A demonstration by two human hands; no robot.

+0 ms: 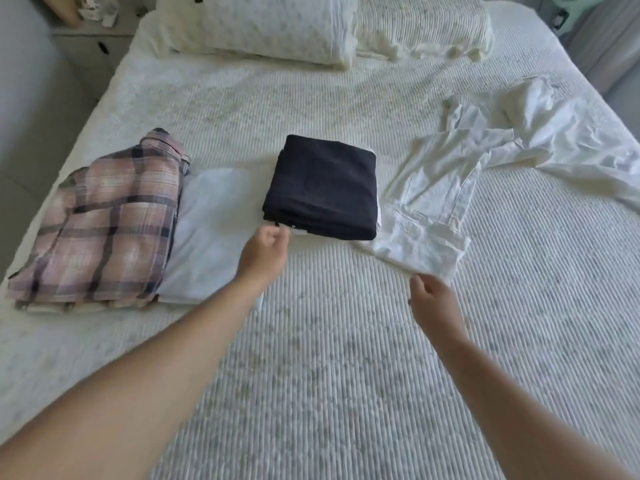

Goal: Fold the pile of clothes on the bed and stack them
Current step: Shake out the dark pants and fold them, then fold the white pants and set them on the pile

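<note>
Clothes lay spread across the bed (329,358), whose ribbed pale cover filled most of the head view. On the left sat a folded plaid shirt (100,226) in pink and dark checks, resting partly over a folded pale blue garment (211,237) that stuck out from under its right edge. Just right of that lay a folded black garment (323,187), square and neat, sitting on top of something white of which only a thin edge showed along its near and right sides. Beside it, to the right, was a white garment (429,216), half folded and creased, its near corner pointing toward the person. Farther right and toward the head of the bed lay a crumpled white shirt (540,133), unfolded, with a sleeve trailing to the bed's right edge. Two pillows (277,26) lay at the head of the bed.

The left hand (265,252) reached forward with fingers curled, its fingertips at the near left corner of the black garment's stack; whether it actually pinched the fabric there could not be told. The right hand (431,299) reached toward the near corner of the half-folded white garment, fingers bent and loosely together, touching or just short of the cloth edge; a grip could not be made out.
</note>
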